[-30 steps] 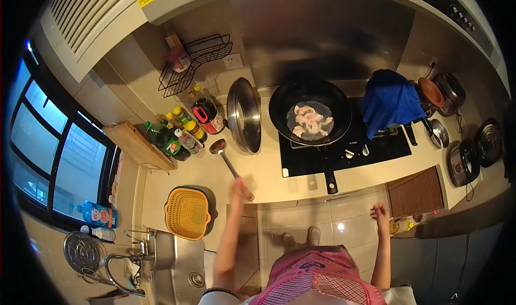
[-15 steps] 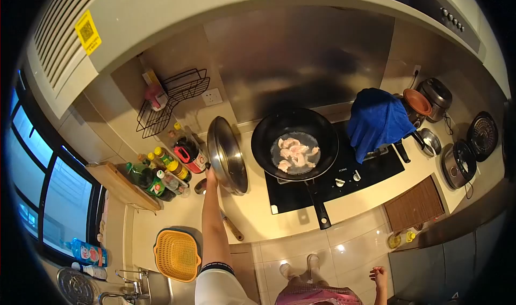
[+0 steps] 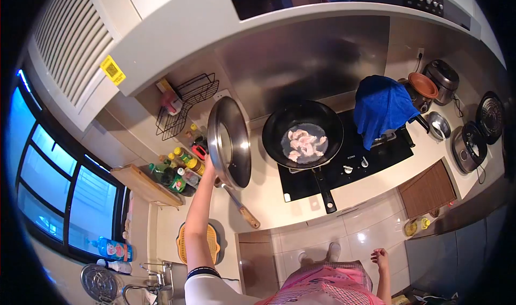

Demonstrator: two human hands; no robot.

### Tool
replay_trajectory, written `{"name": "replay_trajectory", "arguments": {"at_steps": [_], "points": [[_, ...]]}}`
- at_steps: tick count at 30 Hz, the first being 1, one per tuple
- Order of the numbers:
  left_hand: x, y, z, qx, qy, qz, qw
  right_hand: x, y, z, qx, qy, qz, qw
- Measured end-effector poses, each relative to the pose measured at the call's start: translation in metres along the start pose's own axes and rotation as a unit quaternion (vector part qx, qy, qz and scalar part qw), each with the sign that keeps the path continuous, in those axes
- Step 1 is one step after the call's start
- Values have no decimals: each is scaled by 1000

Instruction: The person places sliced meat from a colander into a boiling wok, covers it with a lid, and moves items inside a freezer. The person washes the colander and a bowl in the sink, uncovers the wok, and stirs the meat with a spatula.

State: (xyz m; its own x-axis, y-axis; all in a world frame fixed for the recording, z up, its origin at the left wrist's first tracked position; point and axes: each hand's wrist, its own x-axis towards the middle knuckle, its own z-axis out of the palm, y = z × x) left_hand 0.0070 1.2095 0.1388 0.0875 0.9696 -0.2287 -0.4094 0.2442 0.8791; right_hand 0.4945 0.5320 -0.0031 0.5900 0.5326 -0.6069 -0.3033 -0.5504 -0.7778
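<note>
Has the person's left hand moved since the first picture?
Yes. The left hand has moved away from the counter's front edge, back toward the wall, from the ladle's handle to the big steel lid.

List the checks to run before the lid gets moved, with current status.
1. Left hand at the lid: ok. How firmly it grips: cannot tell, fingers mostly hidden.
2. Right hand free: ok, nothing visible in it.
3. Wok on the hob, with the meat inside: ok.
4. Wok handle out of the way: not ok in my view, it points toward the person, near the counter's front edge.
5. Ladle clear of the lid: cannot tell, its bowl end is partly hidden.
6. Flame under the wok: cannot tell, burner hidden.
</note>
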Motion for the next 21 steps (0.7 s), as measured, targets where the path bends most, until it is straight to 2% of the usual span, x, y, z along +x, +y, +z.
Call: {"name": "replay_trajectory", "arguments": {"at_steps": [2, 3, 4, 8, 10, 11, 13, 14, 15, 17, 21], "points": [[-31, 29, 58, 41, 28, 56, 997, 13, -6, 4, 13, -18, -15, 1000], [-48, 45, 90, 123, 30, 71, 989, 17, -11, 6, 24, -19, -22, 999], [-71, 53, 129, 166, 47, 127, 977, 20, -13, 7, 30, -20, -23, 999], [-75, 67, 214, 379, 83, 119, 914, 34, -15, 2, 60, -31, -39, 997], [-57, 62, 243, 419, 7, 94, 903, 37, -11, -5, 74, -24, -47, 996], [-47, 56, 257, 419, 5, 94, 903, 36, -9, -9, 75, -13, -42, 996], [-30, 40, 285, 478, -38, 25, 877, 37, 6, -26, 89, 3, -30, 996], [-29, 29, 300, 479, -42, 25, 876, 37, 14, -33, 102, 14, -17, 995], [-28, 18, 314, 433, -75, 8, 898, 36, 22, -42, 107, 25, -3, 994], [-27, -2, 337, 374, -115, -48, 919, 33, 39, -60, 113, 42, 11, 993], [-25, -37, 366, 309, -85, -108, 941, 29, 67, -89, 133, 91, 45, 986]]}}
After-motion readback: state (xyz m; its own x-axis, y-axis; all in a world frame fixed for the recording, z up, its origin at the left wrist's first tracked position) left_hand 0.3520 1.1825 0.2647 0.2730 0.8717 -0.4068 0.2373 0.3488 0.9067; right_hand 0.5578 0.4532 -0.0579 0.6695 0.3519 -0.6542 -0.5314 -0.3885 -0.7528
